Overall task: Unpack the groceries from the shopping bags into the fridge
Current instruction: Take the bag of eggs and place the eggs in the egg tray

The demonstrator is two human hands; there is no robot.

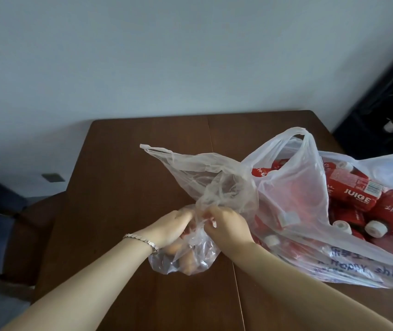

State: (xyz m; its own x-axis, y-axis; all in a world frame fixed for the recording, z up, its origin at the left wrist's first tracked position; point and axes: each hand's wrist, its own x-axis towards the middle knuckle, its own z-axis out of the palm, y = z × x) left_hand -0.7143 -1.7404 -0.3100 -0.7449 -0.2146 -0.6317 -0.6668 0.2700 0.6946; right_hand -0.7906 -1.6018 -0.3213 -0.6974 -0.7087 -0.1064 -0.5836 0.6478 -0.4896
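A small clear plastic bag [190,182] lies on the brown wooden table [123,187], with roundish orange-brown items [186,260] in its bottom. My left hand [170,226] and my right hand [226,225] both pinch the bag's twisted neck, close together. Just to the right lies a large white shopping bag [293,185] with blue print, full of red juice bottles [355,194] with white caps.
The table stands against a pale wall. A dark chair [33,225] is tucked in at the left edge. A dark piece of furniture [382,111] stands at the far right. A bracelet circles my left wrist.
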